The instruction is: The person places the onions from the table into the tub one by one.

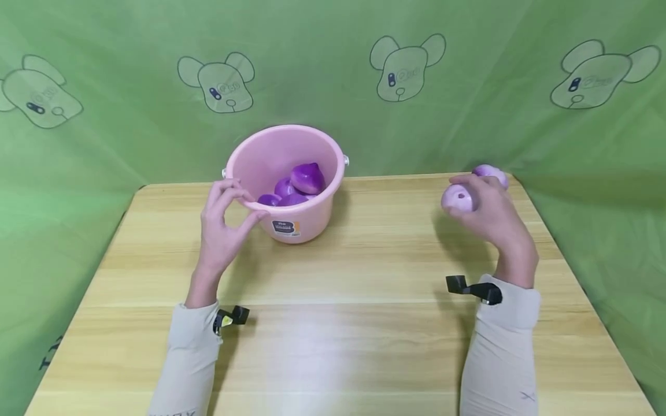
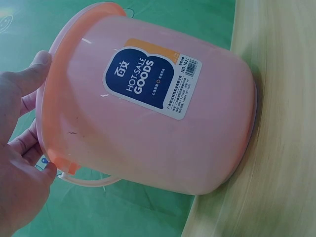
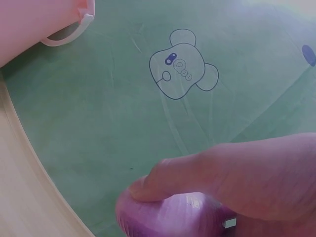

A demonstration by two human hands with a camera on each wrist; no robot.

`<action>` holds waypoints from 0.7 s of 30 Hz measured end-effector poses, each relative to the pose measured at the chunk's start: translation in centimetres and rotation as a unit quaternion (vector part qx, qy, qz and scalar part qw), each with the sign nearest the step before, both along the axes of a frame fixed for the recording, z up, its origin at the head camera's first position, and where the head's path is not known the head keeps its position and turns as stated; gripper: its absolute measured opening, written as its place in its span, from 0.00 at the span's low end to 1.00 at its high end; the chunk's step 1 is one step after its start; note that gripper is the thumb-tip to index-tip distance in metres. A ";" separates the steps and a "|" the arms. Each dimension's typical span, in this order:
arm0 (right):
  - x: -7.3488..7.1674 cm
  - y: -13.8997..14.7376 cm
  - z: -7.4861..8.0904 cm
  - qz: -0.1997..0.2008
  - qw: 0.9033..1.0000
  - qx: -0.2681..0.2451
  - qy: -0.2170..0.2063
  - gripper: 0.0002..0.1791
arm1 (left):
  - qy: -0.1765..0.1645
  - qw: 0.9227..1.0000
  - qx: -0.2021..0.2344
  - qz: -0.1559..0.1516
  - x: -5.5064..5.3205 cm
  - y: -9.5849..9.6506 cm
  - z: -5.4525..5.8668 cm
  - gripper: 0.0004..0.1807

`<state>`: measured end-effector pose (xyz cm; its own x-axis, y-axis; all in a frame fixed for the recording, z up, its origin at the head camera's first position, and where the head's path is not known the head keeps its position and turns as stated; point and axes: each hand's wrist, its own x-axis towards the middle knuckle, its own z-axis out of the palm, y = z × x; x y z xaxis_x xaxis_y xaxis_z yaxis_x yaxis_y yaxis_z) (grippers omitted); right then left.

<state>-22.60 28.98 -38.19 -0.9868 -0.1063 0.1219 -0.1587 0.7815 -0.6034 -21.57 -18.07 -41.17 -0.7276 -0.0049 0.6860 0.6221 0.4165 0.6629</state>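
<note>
A pink bucket [image 1: 317,216] stands near the back of the wooden table, with several purple onions [image 1: 308,178] lying inside it. My left hand [image 1: 221,225] pinches the bucket's near-left rim; the left wrist view shows the thumb and fingers [image 2: 37,64] at the rim and a printed label [image 2: 153,79] on the bucket's side. Between the thumb and fingers of my right hand [image 1: 491,211] is a pale purple onion [image 1: 458,198], seen also as an onion [image 3: 173,217] under the thumb in the right wrist view. Another onion [image 1: 491,173] lies behind that hand, partly hidden.
Green cloth [image 1: 312,75] printed with bear heads hangs behind the table and along its sides. The wooden tabletop [image 1: 333,323] stretches in front of the bucket and between the arms. A white handle [image 2: 91,182] hangs on the bucket's far side.
</note>
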 end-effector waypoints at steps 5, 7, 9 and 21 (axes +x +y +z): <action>0.1 -0.3 0.3 0.008 1.000 0.002 0.000 0.31 | -0.003 1.000 -0.003 0.004 -0.4 -0.3 -0.4 0.20; 0.2 -0.5 0.3 0.010 1.000 -0.002 -0.001 0.31 | -0.002 1.000 -0.003 0.003 -0.4 -0.3 -0.4 0.20; 0.2 -0.7 0.4 0.010 1.000 -0.005 -0.002 0.31 | -0.001 1.000 -0.003 0.001 -0.3 -0.2 -0.3 0.20; 0.5 -1.4 0.8 0.030 0.999 -0.002 0.035 0.31 | -0.003 1.000 0.001 -0.003 0.5 0.3 0.5 0.19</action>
<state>-22.06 27.58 -37.44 -0.9679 -0.1638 0.1907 -0.2466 0.7664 -0.5931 -21.05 -17.75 -40.66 -0.7315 -0.0010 0.6818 0.6212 0.4112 0.6671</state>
